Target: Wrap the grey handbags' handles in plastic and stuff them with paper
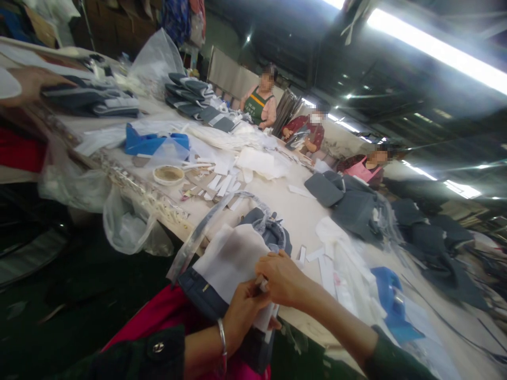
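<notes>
A dark blue-grey bag (204,293) leans between my lap and the table edge. Over its front lies a white sheet (233,258), and a strap (209,216) in clear film arches above it. My left hand (243,306), wearing a bangle, is closed at the bag's right side, with the white sheet's lower end between its fingers. Against it, my right hand (283,277) is closed in a pinch by the bag's top. A small pale bit shows where the fingertips meet; what the right fingers grip is mostly hidden.
On the table are a blue tape dispenser (156,142), a tape roll (168,175), white strips (225,184) and another blue dispenser (392,306). Dark bag pieces (352,211) pile up at right. Plastic bags (130,221) hang off the edge. Several people work nearby; one hand (35,84) shows at left.
</notes>
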The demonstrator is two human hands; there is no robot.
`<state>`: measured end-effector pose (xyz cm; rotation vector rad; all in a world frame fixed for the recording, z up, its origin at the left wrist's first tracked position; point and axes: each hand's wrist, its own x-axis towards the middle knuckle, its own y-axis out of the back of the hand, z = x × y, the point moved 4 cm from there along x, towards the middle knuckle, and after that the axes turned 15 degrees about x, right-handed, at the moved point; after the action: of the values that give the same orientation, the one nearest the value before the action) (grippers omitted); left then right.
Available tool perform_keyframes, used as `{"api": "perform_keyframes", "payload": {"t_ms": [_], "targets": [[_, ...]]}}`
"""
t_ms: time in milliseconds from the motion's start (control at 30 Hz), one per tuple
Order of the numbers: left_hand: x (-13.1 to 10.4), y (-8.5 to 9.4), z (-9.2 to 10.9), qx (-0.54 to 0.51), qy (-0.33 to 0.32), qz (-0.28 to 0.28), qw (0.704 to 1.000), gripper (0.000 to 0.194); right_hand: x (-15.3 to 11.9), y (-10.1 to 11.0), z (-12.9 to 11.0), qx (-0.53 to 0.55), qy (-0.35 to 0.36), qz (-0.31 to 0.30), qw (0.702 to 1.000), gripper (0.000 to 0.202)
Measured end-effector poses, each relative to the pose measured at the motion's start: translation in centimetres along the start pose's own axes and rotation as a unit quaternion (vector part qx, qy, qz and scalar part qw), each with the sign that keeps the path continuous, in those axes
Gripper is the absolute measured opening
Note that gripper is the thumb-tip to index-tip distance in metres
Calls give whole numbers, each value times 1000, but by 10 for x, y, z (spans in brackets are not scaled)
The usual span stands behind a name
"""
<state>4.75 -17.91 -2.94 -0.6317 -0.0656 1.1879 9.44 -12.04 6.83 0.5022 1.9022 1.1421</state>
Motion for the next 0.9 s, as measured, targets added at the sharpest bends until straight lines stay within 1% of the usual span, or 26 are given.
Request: {"api": "perform_keyframes", "payload": {"t_ms": [33, 100, 233, 333, 400, 500, 567, 633, 733, 900], "targets": [[-1, -1, 2, -1, 1, 1, 1000, 25, 3, 1, -2, -27, -2, -12, 1000, 14], [-2, -1, 5, -2, -2, 5, 1000, 21, 7, 1, -6, -65, 3, -7, 998, 14], [1, 0, 2, -25, -1, 3, 1000, 21, 9, -6, -3, -69, 55, 68, 994, 10], [5, 2, -4, -32, 7, 5, 999, 22, 5, -14, 4, -42, 121, 125, 984, 15], [6, 4, -6, -27, 11, 8, 1000, 23, -1, -16, 7, -32, 174, 163, 971, 18], [6, 5, -5, -20, 11, 9, 1000, 23, -13, -15, 10, -30, 245, 196, 949, 23], [5, 5, -3, -21, 11, 15, 1000, 23, -21, -13, 10, -24, 281, 195, 940, 27], [5, 5, -2, -25, 10, 18, 999, 24, -30, -10, 11, -17, 300, 181, 936, 26], [6, 5, -2, -28, 6, 9, 1000, 23, -42, -8, 13, -23, 303, 157, 940, 18], [2, 9, -1, -15, 2, -25, 1000, 23, -57, -10, 21, -42, 291, 149, 944, 31]]}}
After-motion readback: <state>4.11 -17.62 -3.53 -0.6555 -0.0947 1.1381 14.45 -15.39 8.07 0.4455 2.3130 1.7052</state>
